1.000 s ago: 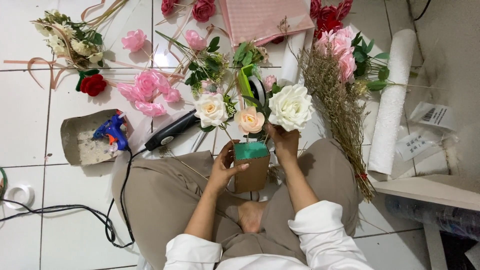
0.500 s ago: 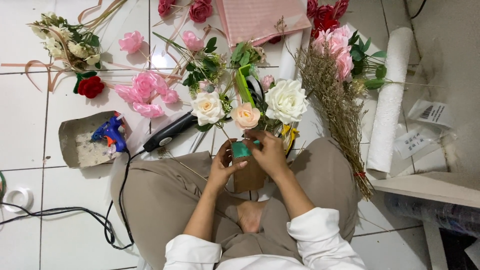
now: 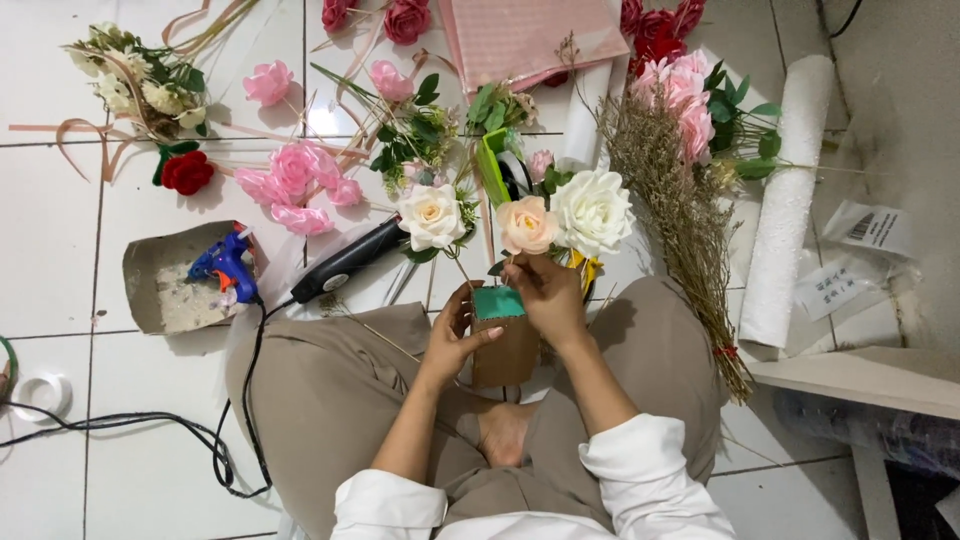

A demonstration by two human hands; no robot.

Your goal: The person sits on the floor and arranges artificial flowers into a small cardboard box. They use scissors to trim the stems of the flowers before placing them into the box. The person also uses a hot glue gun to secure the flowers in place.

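The left hand grips the brown foam-topped pot in the lap, steadying it, while the right hand pinches the peach rose stem, upright over the green foam.

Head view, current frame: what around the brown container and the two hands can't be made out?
- Brown container: its base and right side, hidden by the right hand and the person's legs.
- Peach rose: its stem end, covered by the right hand's fingers; whether it sits in the green foam is unclear.
- Left hand: its palm, turned away against the container.
- Roll of tape: partly cut off by the left edge.
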